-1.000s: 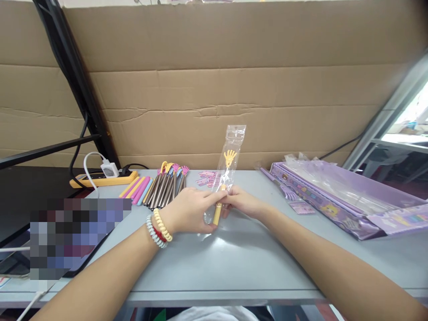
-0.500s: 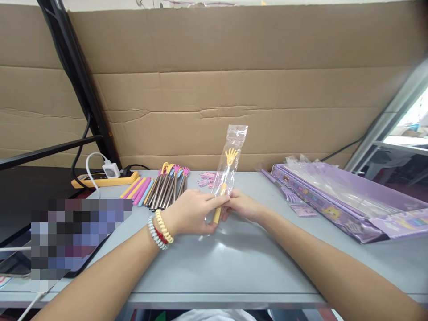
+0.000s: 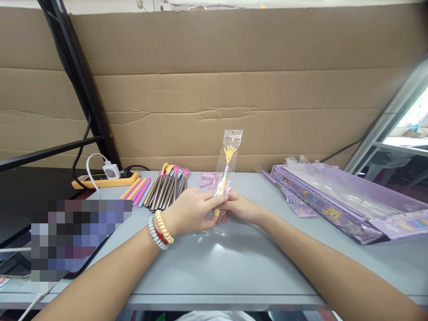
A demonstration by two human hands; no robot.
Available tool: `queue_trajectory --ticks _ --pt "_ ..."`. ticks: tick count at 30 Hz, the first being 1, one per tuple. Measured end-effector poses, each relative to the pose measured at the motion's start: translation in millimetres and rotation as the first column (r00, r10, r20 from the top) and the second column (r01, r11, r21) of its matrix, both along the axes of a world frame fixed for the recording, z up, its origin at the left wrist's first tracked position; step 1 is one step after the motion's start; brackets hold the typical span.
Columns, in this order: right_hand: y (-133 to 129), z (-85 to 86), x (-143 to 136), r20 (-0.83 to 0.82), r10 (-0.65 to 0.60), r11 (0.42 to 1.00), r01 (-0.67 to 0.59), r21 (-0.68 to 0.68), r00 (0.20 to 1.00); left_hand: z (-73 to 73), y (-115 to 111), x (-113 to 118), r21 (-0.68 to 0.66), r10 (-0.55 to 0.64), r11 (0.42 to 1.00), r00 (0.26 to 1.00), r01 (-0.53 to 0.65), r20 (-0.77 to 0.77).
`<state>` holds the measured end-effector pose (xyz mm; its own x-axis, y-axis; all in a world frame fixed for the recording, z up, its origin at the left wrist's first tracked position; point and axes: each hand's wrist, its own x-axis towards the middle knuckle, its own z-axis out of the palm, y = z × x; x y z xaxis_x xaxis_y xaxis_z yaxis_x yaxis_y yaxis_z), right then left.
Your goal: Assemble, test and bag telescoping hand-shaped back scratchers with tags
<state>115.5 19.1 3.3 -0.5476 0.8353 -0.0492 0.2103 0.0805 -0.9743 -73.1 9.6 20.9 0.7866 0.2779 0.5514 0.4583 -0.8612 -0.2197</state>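
Note:
Upright over the desk, a yellow hand-shaped back scratcher (image 3: 229, 154) with a metal rod stands inside a clear plastic bag (image 3: 233, 137). My left hand (image 3: 197, 208), with coil bands at the wrist, is closed on its yellow handle through the bag. My right hand (image 3: 241, 207) meets it there, fingers closed on the bagged handle from the other side; some of its fingertips are hidden. Left of my hands lie several metal back scratchers (image 3: 167, 189) with coloured hand ends, beside several yellow, pink and blue tubes (image 3: 141, 191). Pink printed cards (image 3: 206, 180) lie behind my hands.
At the right stands a purple box (image 3: 329, 209) holding clear bags (image 3: 334, 187). Beside it lie a bagged purple back scratcher (image 3: 287, 192) and a card. A yellow power strip (image 3: 117, 180) with a white plug sits at the left, near a dark device with a blurred screen (image 3: 80, 236).
The bagged back scratcher has tipped slightly left and sunk a little between my hands. My fingers have drawn together lower on the handle. The other things lie where they were.

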Motion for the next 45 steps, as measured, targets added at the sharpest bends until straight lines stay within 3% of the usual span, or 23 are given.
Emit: queue_trajectory --ticks 25,35,45 --pt "-3 -0.5 -2 0.008 -0.003 1.000 0.003 0.022 1.000 0.2 3 0 0.070 -0.028 0.997 0.999 0.026 0.027" --pt "-7 7.3 -5 0.002 -0.013 1.000 0.013 0.021 1.000 1.3 4 0 0.189 -0.075 0.980 0.993 0.057 0.089" --pt "-2 -3.0 -6 0.015 0.053 0.998 -0.053 0.024 0.998 2.1 4 0 0.147 -0.013 0.989 0.998 0.003 0.067"
